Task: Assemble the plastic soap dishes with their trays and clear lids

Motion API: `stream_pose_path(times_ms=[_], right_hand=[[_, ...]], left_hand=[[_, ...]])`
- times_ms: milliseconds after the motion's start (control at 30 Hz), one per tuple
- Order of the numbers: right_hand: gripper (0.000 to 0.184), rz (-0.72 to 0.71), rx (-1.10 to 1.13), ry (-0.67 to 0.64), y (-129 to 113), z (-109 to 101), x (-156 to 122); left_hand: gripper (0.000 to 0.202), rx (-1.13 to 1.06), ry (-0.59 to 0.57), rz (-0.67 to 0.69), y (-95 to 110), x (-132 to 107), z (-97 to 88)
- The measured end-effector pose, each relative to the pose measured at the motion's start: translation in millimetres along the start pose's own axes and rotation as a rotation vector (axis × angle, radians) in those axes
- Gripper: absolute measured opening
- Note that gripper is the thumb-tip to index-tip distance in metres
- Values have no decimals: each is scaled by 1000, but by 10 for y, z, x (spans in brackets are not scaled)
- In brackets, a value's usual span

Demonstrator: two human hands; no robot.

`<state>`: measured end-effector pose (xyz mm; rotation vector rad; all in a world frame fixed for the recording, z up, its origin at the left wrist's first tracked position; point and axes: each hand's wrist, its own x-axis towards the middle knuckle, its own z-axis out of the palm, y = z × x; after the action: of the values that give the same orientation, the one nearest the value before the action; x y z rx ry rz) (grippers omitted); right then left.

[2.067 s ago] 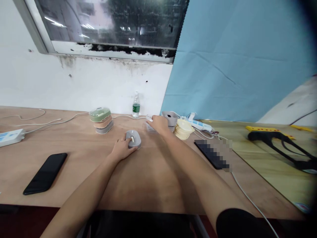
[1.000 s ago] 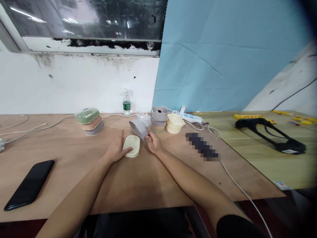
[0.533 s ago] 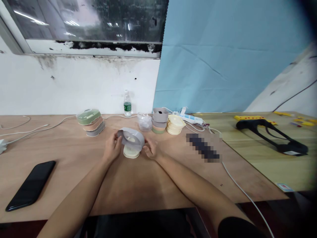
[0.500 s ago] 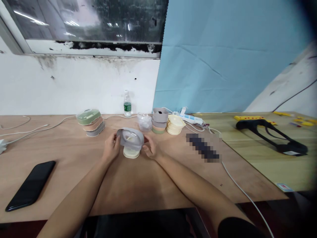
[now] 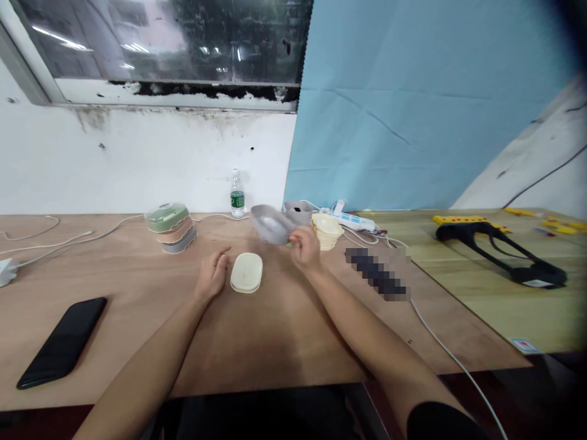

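— Where is our grey cover point(image 5: 271, 224)?
— At one o'clock, lifted clear of the table point(image 5: 275, 333). Our right hand point(image 5: 305, 247) has its fingers closed on the edge.
— And the cream tray point(image 5: 246, 272)?
— Flat at twelve, uncovered. Our left hand point(image 5: 211, 276) rests loosely open beside it, holding nothing.

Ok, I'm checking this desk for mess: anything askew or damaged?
The box stack leans, its layers offset. Dark stains and flaking paint mark the sill. The right hand holds a grey shell tilted.
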<state>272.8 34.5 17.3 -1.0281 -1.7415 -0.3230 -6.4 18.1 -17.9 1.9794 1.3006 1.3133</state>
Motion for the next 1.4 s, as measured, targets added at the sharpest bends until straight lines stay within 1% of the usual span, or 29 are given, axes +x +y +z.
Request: stream_pose_path(times_ms=[33,67,100,200,300,400,467,700,933,1067,1233,1333,1400], right_hand=[[39,47,-58,73,81,-65,109],[39,85,-110,118,164,-126,224],[39,113,-164,134,246,-181,339],[36,121,-298,28,466,-275,618],[35,102,-385,-98,611,-266,739],[34,85,-440,-177,669,-212,732],[35,76,-460,-196,677,-184,705],[36,43,-450,-183,740,-182,707],[32,-2,-405,-212,774,-201,732],[32,11,-381,-174,751,-174,686],[30,80,-351,-138,742,-153,673],[30,134,-296,-21,664,-163,647],[30,145,-236,66,524,-151,550]], left_hand=[[49,48,-57,13,25,-11,5],[47,88,-110,22,47,-20,11],[45,116,-157,26,65,-27,17],[43,166,-234,27,90,-33,35],[42,188,-251,41,87,-27,41],[42,181,-239,55,79,-19,40],[43,176,-226,63,78,-15,41],[42,177,-247,59,80,-17,42],[39,177,-233,68,36,-23,59],[40,171,-242,66,27,-21,62],[39,181,-247,81,12,-18,63],[40,176,-245,76,3,-19,66],[40,179,-236,80,-1,-16,69]])
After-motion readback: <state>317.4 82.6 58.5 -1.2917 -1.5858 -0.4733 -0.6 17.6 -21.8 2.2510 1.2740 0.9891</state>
